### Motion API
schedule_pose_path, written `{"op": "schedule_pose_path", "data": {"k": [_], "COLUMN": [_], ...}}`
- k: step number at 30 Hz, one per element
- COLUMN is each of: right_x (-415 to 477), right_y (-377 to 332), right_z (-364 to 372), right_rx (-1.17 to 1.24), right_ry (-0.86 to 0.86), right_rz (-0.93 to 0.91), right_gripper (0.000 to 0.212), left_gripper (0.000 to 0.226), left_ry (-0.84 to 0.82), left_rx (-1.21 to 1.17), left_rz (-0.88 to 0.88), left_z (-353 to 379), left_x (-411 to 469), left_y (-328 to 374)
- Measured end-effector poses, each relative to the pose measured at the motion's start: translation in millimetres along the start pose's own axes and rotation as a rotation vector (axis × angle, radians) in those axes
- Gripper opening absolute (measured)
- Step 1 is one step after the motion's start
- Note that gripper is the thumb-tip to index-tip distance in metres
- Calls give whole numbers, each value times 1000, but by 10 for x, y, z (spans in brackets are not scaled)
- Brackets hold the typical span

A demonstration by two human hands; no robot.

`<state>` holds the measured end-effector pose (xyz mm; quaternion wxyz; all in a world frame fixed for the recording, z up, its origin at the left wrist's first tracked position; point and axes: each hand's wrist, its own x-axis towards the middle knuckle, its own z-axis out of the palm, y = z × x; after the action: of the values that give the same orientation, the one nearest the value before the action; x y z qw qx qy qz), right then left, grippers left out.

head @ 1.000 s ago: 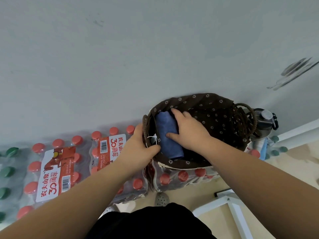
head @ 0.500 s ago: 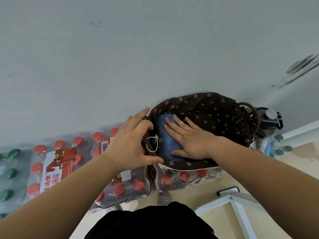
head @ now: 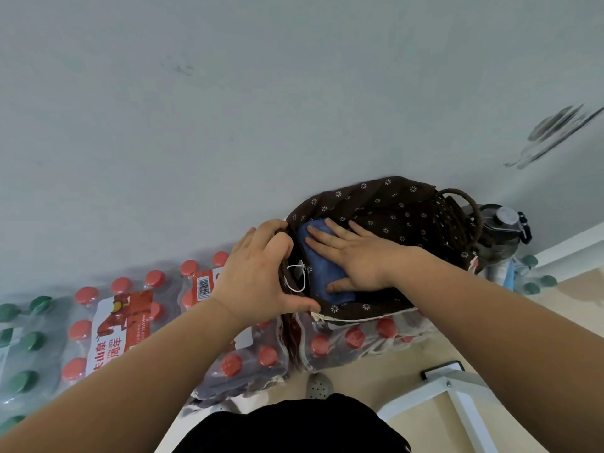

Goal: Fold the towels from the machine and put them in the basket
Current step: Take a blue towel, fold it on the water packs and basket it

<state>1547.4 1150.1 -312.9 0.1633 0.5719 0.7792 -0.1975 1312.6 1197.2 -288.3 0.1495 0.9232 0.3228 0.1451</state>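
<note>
- Where the green-capped bottles (head: 23, 341) lay at the far left, nothing of the task was in play; they merely lined the foot of the wall (head: 228, 109).
- Next to them the red-capped water packs (head: 108, 328) ran on under the basket (head: 392, 204), so it stood on a soft, uneven footing rather than on the floor.
- The left grip (head: 261, 273) was clenched on the basket's left rim, its fingers hooked over the edge and its thumb along the near side, probably to brace the basket against tipping and to hold its mouth open.
- A small white tag on a cord (head: 297, 273) hung just inside that rim.
- The blue towel (head: 323, 276), folded into a narrow bundle, lay inside the basket against its left wall, which left the rest of the dark flowered lining free, likely for more towels.
- The right grip (head: 356, 256) was released and flat, its straight fingers and palm pressing on top of the towel and grasping nothing, apparently to settle the fold so it would not spring open.
- A clear water jug (head: 503, 223) stood just beside the basket's right handle.
- A white frame (head: 457, 387) stood on the floor at the lower right, well apart.
</note>
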Motion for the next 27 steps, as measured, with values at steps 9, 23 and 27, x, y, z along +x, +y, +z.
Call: {"op": "schedule_pose_path", "data": {"k": [9, 23, 27], "right_x": [-220, -647, -1022], "right_y": [-462, -2253, -2733], "right_z": [-286, -64, 250], "right_rx": [455, 392, 448], "right_ry": [302, 770, 703], "right_rz": [221, 862, 1010], "right_gripper": [56, 45, 50], "left_gripper": [89, 64, 64], "left_ry": [-23, -30, -102], "left_rx": [-18, -295, -361], "left_rz": [-12, 247, 420], "left_z": [-210, -588, -476], "left_x": [-126, -695, -943], "left_y": [-83, -419, -106]}}
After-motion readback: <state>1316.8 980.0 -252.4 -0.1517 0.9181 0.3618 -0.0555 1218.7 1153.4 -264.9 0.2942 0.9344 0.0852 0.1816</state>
